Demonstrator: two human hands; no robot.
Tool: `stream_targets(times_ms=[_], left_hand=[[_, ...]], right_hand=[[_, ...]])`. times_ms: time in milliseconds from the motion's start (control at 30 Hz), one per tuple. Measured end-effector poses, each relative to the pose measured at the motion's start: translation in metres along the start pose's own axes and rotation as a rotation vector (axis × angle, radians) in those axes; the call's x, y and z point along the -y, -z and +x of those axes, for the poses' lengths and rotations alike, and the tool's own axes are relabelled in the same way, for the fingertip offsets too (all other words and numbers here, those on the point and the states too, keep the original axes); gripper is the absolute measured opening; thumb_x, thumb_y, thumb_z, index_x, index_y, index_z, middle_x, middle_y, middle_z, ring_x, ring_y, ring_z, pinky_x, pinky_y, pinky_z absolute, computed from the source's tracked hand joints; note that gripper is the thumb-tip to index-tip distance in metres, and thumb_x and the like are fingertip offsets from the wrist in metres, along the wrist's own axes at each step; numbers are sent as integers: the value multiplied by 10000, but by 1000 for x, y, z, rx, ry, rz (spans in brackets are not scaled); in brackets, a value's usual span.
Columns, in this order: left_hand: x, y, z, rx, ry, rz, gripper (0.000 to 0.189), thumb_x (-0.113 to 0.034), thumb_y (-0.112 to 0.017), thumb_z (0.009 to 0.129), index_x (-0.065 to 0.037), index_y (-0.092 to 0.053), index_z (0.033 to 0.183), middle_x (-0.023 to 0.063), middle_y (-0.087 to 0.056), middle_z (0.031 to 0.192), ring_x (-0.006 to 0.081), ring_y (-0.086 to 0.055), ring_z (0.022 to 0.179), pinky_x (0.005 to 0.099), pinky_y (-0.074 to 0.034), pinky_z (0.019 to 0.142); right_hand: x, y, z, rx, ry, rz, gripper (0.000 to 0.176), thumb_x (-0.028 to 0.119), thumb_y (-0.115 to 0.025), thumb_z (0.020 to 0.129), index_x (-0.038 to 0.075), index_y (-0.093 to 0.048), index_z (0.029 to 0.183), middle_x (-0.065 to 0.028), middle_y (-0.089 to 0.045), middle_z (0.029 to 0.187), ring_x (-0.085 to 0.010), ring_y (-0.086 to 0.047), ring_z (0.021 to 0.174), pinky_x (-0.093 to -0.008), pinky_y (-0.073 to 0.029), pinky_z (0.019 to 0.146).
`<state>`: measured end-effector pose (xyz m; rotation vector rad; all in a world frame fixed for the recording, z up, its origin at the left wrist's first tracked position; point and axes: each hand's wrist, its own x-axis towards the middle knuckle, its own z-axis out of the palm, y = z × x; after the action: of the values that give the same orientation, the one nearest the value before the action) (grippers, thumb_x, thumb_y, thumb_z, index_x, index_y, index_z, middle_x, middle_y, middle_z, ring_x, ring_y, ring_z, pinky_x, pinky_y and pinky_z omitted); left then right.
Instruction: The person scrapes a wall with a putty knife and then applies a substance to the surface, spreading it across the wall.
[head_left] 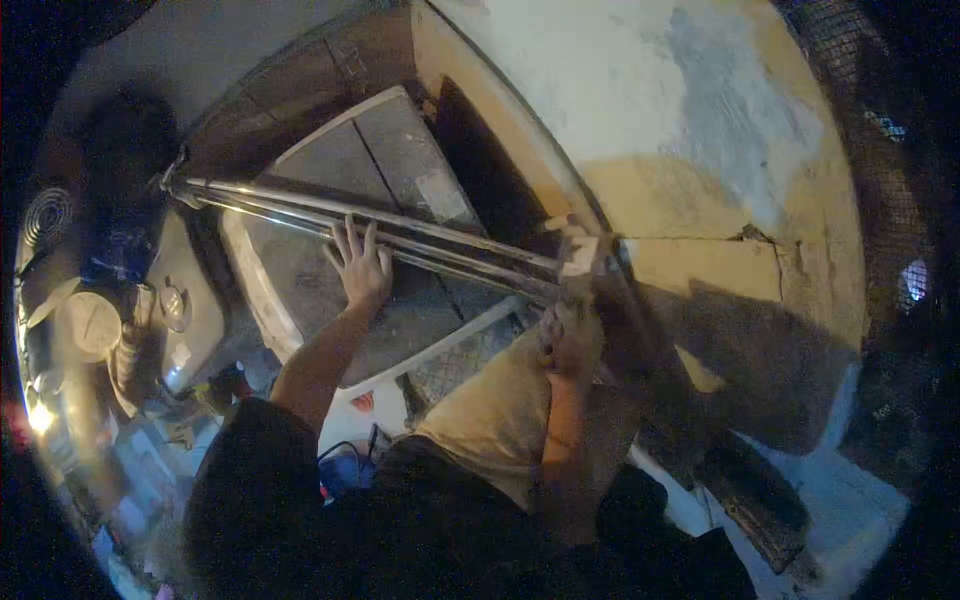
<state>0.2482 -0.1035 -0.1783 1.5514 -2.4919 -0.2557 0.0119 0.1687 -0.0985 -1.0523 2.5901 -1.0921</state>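
Observation:
Several long shiny metal tubes (440, 229) lie side by side, slanting across a worn flat board (330, 150). My left hand (362, 265) rests on them near the middle, its fingers stretched out and spread, not wrapped round them. By their right end is my right hand (570, 340), its fingers curled and partly smeared by motion. Just above it is a blurred pale thing (580, 255) that I cannot make out, at the ends of the tubes. The far left ends of the tubes come together at a dark bunched piece (178, 185).
A stained white and yellow wall (700, 120) rises on the right. At the left are a round pale lid-like object (93, 325) and a bright lamp (40, 417). Mixed clutter (150, 460) lies below these. A dark long object (755, 500) is on the floor at right.

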Motion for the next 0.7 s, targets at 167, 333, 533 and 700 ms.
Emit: stream_targets(times_ms=[167,333,533,700], left_hand=[[-5,-9,-1,-51,-8,36,531,-296,-428,899,-111,-429,1396,143,-129,1571,391,-43,1446,620,-4,1123],[1,-17,0,-75,-7,148,557,-324,-435,906,-202,-365,1445,106,-119,1580,356,-59,1453,600,-24,1135],[-2,-43,4,-193,-36,169,577,-350,-414,911,-290,-306,1474,90,-144,1578,334,-60,1458,588,-36,1145],[1,-36,3,-181,-35,108,533,-353,-335,959,-291,-282,1486,99,-168,1571,345,-87,1452,594,-56,1139]], right_hand=[[-5,3,-10,60,-83,224,454,257,-606,843,30,-486,1218,-171,-579,1061,-317,-554,984,-421,-439,874],[26,21,-18,89,-79,-131,612,218,-715,711,39,-475,1245,-195,-520,1231,-354,-498,1163,-484,-372,1002],[-22,1,-53,47,-216,-247,702,294,-637,837,-19,-335,1388,-246,-376,1370,-402,-388,1236,-492,-303,1057],[-1,47,1,8,-376,334,556,331,-542,902,-22,-388,1304,-214,-446,1210,-360,-447,1036,-446,-363,893]])
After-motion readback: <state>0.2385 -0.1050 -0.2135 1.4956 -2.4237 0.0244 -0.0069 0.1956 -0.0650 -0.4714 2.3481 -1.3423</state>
